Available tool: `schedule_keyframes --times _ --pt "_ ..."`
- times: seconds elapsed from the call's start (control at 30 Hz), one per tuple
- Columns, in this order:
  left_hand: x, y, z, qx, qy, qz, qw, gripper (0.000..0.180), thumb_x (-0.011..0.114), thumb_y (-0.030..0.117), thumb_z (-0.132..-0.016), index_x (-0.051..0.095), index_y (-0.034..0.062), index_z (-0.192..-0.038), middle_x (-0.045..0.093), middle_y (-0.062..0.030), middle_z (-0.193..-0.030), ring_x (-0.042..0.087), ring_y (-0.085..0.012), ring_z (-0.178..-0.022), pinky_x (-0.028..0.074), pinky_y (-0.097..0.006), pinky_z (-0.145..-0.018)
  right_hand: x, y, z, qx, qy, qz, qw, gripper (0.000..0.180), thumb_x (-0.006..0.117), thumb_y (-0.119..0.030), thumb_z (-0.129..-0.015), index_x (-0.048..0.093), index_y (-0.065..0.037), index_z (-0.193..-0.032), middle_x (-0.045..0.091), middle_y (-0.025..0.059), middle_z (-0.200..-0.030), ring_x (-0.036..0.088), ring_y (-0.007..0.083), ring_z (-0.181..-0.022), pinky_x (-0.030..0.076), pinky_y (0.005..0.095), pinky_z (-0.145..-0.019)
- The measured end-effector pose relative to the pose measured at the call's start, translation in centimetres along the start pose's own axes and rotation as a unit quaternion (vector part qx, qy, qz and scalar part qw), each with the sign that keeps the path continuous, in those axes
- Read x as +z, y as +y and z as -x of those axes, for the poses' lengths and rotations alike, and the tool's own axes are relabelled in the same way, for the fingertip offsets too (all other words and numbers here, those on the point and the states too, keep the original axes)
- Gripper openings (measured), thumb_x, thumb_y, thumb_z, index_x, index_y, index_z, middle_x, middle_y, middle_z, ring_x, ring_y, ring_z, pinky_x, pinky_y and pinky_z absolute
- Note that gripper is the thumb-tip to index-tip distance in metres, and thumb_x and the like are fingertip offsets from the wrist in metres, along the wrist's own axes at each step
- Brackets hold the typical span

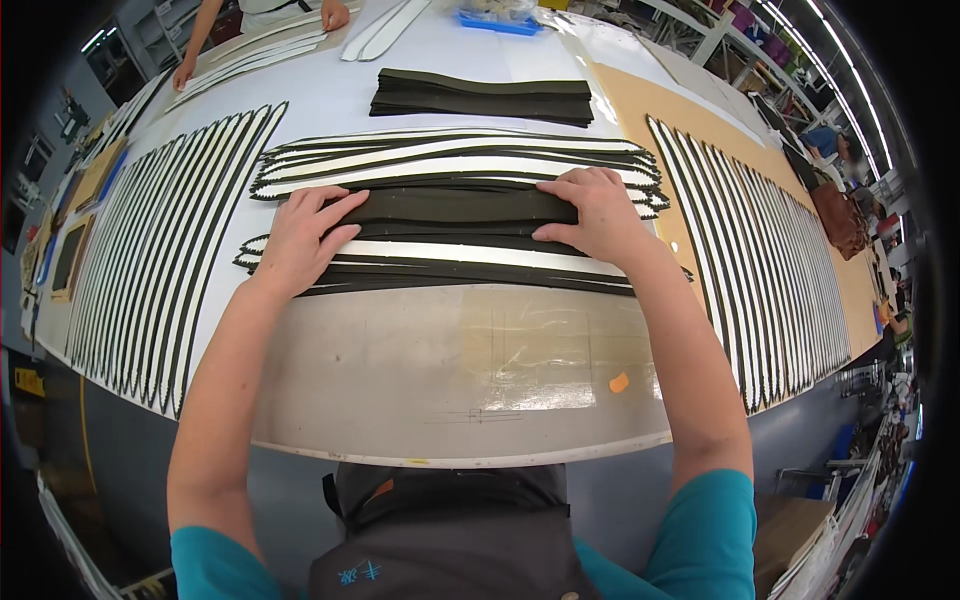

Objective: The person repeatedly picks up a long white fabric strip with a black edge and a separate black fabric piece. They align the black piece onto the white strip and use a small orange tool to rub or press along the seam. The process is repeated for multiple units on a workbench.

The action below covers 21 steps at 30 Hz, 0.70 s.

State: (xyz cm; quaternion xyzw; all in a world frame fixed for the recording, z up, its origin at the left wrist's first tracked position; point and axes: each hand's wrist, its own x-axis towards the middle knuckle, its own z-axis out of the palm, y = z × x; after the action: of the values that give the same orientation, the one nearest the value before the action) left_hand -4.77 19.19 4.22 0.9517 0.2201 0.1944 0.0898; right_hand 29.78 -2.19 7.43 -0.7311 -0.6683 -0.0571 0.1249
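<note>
Along the tabletop's (pixel 370 370) left edge we have a slanting row of black-and-white strips (pixel 160 260), and beside it our left hand (pixel 300 235) grasps the left end of a bundle of black strips (pixel 455 207), thumb on its near side and fingers on the far. The bundle lies midway between the tabletop's left and right edges, amid piled white-and-black strips (pixel 450 166), as our right hand (pixel 605 220) grasps its right end likewise. An orange scrap (pixel 619 382) sits toward the front edge, and another striped row (pixel 760 270) lines the right.
</note>
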Motion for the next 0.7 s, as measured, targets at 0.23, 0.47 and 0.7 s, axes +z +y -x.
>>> schedule_keyframes --times 0.23,0.47,0.7 --pt "0.5 0.1 0.0 0.016 0.049 -0.015 0.999 0.048 0.074 0.024 -0.093 0.065 0.0152 -0.139 0.061 -0.0086 -0.134 0.053 -0.0312 -0.125 0.042 -0.044 -0.108 0.4 -0.4 0.8 -0.014 0.104 0.003 0.994 0.051 0.092 -0.033 -0.07 0.075 -0.012 -0.114 0.064 0.0073 -0.105 0.059 0.0303 -0.107 0.045 0.0437 -0.101" --pt "1.1 1.2 -0.9 -0.013 0.058 -0.047 0.997 0.056 0.075 0.046 -0.09 0.066 0.0168 -0.137 0.063 -0.0051 -0.127 0.054 -0.0278 -0.123 0.04 -0.043 -0.108 0.2 -0.1 3.1 -0.013 0.095 0.01 0.995 0.053 0.088 -0.024 -0.077 0.07 -0.012 -0.126 0.066 0.0097 -0.122 0.06 0.0322 -0.117 0.044 0.0445 -0.105" --pt "0.9 -0.2 -2.1 -0.009 0.055 -0.128 0.99 0.044 0.072 0.04 -0.094 0.069 0.0191 -0.132 0.065 -0.0049 -0.119 0.056 -0.0274 -0.118 0.039 -0.042 -0.107 1.5 1.2 2.0 0.037 0.099 0.048 0.993 0.04 0.08 -0.024 -0.088 0.07 -0.012 -0.125 0.069 0.0082 -0.12 0.062 0.0308 -0.116 0.04 0.0448 -0.109"
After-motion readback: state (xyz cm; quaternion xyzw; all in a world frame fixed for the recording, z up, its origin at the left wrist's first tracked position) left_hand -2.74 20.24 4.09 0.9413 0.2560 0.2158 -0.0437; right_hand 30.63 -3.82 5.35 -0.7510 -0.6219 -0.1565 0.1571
